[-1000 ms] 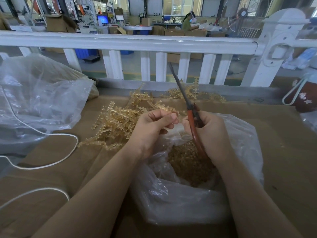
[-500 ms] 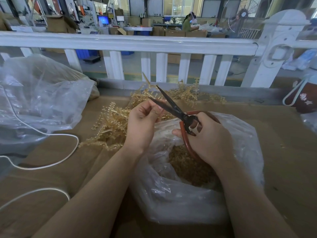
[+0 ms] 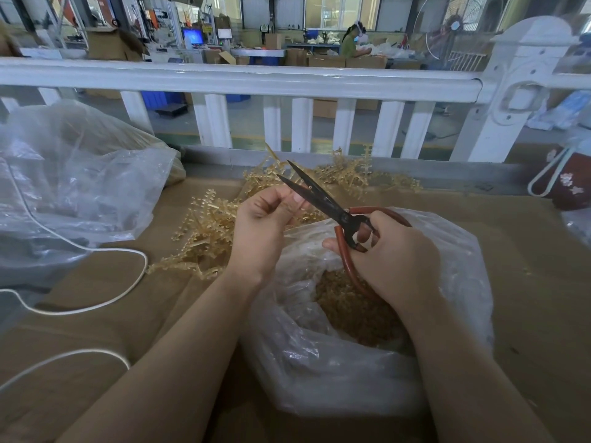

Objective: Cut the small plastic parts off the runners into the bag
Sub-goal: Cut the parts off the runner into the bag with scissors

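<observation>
Cardboard covers the bench, which sits behind a white rail with a factory floor beyond. Over the open mouth of the bag the left hand has its fingers curled, pinching what looks like a thin clear runner piece; the piece itself is too faint to make out. The right hand grips the red loop handles of the scissors, whose dark blades stand apart with their tips just beside the left fingertips.

Judging by how things lie, the job is well under way but far from finished: the bag already holds a deep layer of tan cut parts, while a sizeable heap of uncut runners lies on the cardboard just behind the left hand and along the rail. A cut appears to be in hand now.

No brand, label or writing is readable; the far blue monitor is too small to read.
</observation>
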{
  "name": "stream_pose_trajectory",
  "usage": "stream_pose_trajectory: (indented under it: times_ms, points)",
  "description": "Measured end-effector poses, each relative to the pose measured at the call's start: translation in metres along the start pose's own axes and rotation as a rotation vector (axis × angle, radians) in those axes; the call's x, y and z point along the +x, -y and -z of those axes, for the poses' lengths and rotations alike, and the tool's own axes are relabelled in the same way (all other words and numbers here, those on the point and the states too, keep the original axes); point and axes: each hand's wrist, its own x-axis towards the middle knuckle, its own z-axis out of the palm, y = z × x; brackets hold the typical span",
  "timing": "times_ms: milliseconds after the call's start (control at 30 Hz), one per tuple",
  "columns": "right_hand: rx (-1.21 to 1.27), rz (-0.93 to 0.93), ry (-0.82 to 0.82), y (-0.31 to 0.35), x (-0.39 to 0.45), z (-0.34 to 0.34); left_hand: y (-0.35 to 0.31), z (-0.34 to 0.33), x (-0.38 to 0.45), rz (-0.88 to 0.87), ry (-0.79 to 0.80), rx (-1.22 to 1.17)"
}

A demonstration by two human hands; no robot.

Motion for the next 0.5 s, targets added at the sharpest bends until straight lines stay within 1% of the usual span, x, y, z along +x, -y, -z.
stream_pose_trajectory:
  times_ms: [500]
  points:
    - [0.033, 0.053, -0.048, -0.0006, -0.0022, -0.0007, -0.0036, -0.0023, -0.0006, 0.037, -0.017, -0.067]
